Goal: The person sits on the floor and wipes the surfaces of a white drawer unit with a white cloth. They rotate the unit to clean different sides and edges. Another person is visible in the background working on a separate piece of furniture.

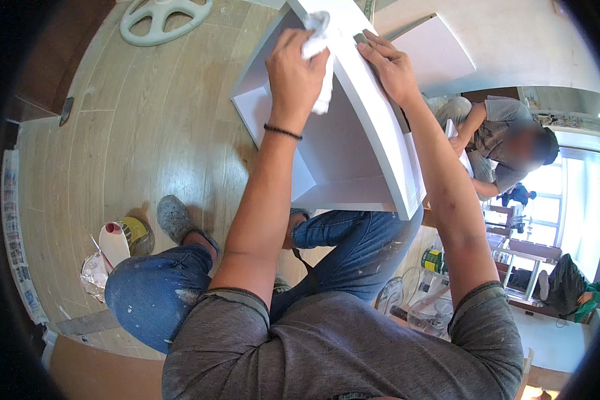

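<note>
A white box-shaped cabinet or drawer (367,115) stands tilted before me, its open side facing left and its near corner by my knee. My left hand (295,70) grips a crumpled white cloth (323,92) against the upper front edge of the box. On the box's right outer side, my right hand (391,67) has its fingertips closed on a flat grey-brown strip (399,116). That strip runs along the side under my palm, and part of it is hidden by the hand. Whether it is fixed to the box I cannot tell.
Paint tins (136,235) and a foil-lined container (94,275) with a brush stand by my left knee. A pale wheel-shaped base (165,20) lies on the floor at top left. To the right, a co-worker (500,135) crouches close by; a stepladder (525,272) is farther off.
</note>
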`<state>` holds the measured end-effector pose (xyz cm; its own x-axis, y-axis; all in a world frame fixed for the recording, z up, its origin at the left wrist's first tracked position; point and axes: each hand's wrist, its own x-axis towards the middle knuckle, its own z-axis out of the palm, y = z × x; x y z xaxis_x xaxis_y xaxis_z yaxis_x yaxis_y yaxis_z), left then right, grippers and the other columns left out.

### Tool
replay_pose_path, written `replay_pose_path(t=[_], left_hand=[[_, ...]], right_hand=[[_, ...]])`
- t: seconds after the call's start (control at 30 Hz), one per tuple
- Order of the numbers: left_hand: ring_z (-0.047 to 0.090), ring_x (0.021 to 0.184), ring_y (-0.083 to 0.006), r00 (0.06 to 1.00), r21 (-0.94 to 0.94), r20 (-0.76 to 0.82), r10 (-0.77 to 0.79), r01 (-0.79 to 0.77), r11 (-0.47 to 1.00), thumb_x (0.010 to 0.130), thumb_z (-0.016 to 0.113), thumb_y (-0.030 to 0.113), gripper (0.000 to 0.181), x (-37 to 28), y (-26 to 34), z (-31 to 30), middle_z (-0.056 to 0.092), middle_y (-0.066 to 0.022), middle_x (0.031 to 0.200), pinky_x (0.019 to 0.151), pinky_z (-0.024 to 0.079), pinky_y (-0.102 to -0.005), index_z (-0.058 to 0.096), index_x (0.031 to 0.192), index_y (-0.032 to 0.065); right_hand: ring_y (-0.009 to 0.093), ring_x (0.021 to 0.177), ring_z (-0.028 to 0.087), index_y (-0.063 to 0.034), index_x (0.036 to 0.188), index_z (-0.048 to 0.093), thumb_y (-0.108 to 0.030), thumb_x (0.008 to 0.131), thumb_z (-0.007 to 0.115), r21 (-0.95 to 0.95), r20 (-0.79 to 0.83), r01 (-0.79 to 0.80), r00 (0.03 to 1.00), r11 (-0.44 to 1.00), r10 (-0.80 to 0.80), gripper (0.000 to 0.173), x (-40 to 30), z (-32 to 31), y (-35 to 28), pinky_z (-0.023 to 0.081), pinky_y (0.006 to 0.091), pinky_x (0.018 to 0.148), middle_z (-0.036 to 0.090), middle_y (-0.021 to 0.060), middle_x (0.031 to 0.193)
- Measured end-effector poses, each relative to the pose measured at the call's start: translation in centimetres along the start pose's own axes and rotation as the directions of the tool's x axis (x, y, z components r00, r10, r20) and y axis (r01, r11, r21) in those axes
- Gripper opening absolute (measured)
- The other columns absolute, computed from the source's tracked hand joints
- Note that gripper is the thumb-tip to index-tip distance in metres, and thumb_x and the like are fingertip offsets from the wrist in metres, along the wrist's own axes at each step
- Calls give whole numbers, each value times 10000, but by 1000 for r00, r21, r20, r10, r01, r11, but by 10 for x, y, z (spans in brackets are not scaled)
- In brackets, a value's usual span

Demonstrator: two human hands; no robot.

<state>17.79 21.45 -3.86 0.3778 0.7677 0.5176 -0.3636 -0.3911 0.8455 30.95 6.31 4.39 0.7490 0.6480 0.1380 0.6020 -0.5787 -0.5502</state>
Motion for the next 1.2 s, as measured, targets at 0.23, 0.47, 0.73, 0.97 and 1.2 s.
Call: replay_pose_path(t=[0.23, 0.47, 0.73, 0.97, 1.2], left_hand=[[690, 897, -393, 998, 1, 14, -68, 68, 998, 826, 744, 105, 234, -14, 10, 0, 705, -178, 995, 805, 547, -460, 728, 1021, -24], [694, 896, -395, 996, 19, 24, -81, 81, 997, 821, 754, 105, 230, 2, 2, -2, 709, -183, 991, 805, 548, -457, 724, 1001, -35], [711, 893, -390, 999, 48, -33, -21, 22, 999, 859, 793, 205, 280, 3, -6, 1, 724, -185, 953, 781, 545, -447, 726, 993, -32], [693, 888, -400, 1000, 33, -11, -23, 23, 999, 820, 742, 116, 228, 0, 1, 0, 705, -179, 975, 808, 547, -463, 728, 985, -41], [685, 907, -408, 995, 27, -24, -101, 101, 994, 826, 739, 126, 261, 17, -15, 4, 696, -191, 966, 819, 543, -467, 720, 1009, -59]], right_hand=[[282, 1366, 570, -134, 1228, 778, -423, 959, 695, 20, -16, -15, 1000, 1000, 15, 404, -7, 3, 2, 423, 368, 1134, 579, 102, 1520], [292, 1364, 570, -152, 1236, 777, -433, 948, 697, 27, 6, -14, 1000, 1000, 14, 411, -2, 0, 6, 423, 367, 1137, 580, 113, 1517], [291, 1349, 585, -154, 1243, 773, -482, 951, 677, -13, -1, 29, 1000, 999, -29, 449, -3, 1, 11, 432, 369, 1130, 583, 69, 1519], [295, 1353, 579, -138, 1241, 770, -502, 956, 674, -55, -10, 3, 1000, 998, -4, 473, -5, 1, 7, 426, 378, 1139, 590, 72, 1512], [295, 1356, 576, -129, 1237, 771, -462, 950, 696, -27, -12, -15, 1000, 1000, 15, 447, -6, 1, -2, 439, 374, 1124, 590, 94, 1509]])
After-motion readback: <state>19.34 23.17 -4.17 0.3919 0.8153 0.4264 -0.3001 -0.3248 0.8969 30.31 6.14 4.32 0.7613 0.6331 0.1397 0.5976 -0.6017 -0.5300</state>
